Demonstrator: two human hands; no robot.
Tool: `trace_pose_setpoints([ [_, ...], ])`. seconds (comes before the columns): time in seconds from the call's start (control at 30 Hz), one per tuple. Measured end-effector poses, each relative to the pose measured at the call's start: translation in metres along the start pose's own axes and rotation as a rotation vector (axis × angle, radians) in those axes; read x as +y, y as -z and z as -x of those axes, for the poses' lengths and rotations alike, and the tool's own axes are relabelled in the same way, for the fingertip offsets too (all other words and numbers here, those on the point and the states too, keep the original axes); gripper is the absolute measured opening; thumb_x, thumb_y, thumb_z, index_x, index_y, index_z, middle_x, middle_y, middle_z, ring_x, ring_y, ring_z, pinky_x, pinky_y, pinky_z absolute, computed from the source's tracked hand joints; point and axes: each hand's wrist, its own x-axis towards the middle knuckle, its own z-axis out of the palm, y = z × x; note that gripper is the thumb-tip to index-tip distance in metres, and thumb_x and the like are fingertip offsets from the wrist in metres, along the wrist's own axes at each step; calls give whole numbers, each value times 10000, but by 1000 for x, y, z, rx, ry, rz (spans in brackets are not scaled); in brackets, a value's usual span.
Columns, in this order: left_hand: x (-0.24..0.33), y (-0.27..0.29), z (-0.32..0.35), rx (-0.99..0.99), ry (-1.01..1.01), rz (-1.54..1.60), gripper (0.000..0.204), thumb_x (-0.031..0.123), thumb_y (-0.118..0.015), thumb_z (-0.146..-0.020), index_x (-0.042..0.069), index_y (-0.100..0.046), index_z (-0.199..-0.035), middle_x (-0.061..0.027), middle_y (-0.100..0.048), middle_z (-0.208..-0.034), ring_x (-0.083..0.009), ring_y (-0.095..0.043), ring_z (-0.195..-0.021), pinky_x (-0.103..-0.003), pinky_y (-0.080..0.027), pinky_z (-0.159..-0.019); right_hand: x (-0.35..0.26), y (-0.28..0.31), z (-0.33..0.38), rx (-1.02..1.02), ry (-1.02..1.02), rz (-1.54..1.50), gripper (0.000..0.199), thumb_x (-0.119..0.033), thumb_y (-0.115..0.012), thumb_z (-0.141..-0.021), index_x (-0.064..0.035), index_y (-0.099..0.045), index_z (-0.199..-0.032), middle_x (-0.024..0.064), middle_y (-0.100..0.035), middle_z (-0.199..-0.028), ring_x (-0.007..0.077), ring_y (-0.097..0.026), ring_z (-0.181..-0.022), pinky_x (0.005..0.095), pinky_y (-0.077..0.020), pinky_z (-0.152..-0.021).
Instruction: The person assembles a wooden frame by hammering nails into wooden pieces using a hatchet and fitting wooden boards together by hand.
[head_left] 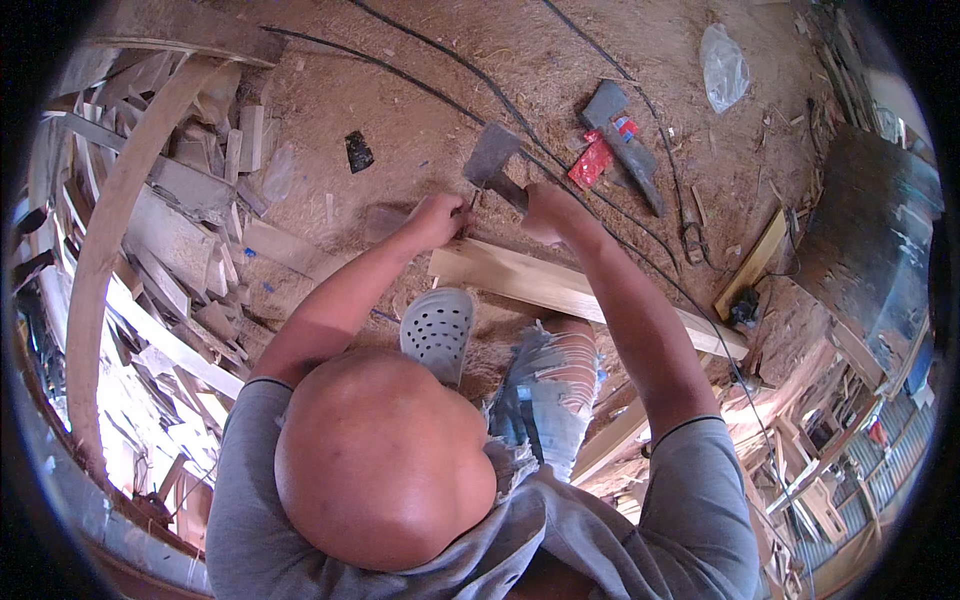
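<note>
My right hand (552, 212) is closed round the handle of a hammer with a blocky dark head (492, 153). The head is raised just above my left hand (438, 220), whose fingers are pinched together. From those fingertips sticks up a thin nail (474, 199), partly hidden. Below both hands a pale wooden plank (520, 272) runs from the middle toward the lower right. Its left end lies close to my left hand, beside my grey clog (437, 328). A darker flat piece of wood (384, 221) shows just left of my left hand.
A grey hatchet-like tool (628, 145) and a red packet (591, 162) lie beyond my right hand. Black cables (440, 92) cross the sawdust-covered ground. Scrap wood (170, 250) is heaped at the left. A dark worn panel (868, 215) stands at the right, near a clear plastic bag (724, 68).
</note>
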Motion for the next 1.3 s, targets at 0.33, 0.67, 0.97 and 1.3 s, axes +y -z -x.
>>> trace_pose_setpoints([
  [0.33, -7, -4, 2, -29, 51, 153, 282, 275, -722, -1005, 11, -758, -916, -220, -737, -823, -361, -738, -765, -473, -546, -726, 15, 23, -11, 518, -125, -511, 240, -134, -738, -832, 93, -685, -893, 205, -721, -724, 296, -723, -568, 441, -549, -481],
  [0.67, -24, -16, 1, 8, 43, 109, 273, 221, -699, -1040, -11, -752, -907, -132, -757, -794, -195, -708, -718, -402, -550, -692, 21, 79, 9, 96, -101, -427, 223, -130, -740, -833, 87, -692, -859, 186, -735, -736, 246, -745, -603, 420, -583, -539],
  [0.97, -16, -11, -3, -103, 135, 162, 300, 240, -688, -1051, -19, -767, -922, -116, -766, -802, -164, -709, -752, -381, -553, -686, 0, 11, -2, 20, 56, 306, 212, -66, -689, -850, 112, -700, -965, 273, -731, -794, 342, -770, -730, 454, -609, -576],
  [1.3, -29, -13, -1, -74, -65, 206, 393, 366, -666, -1026, 25, -770, -861, -106, -756, -773, -203, -707, -725, -400, -545, -690, 27, 122, -3, 579, -231, -532, 342, -225, -745, -881, 88, -690, -1007, 234, -754, -809, 339, -767, -715, 473, -596, -653],
])
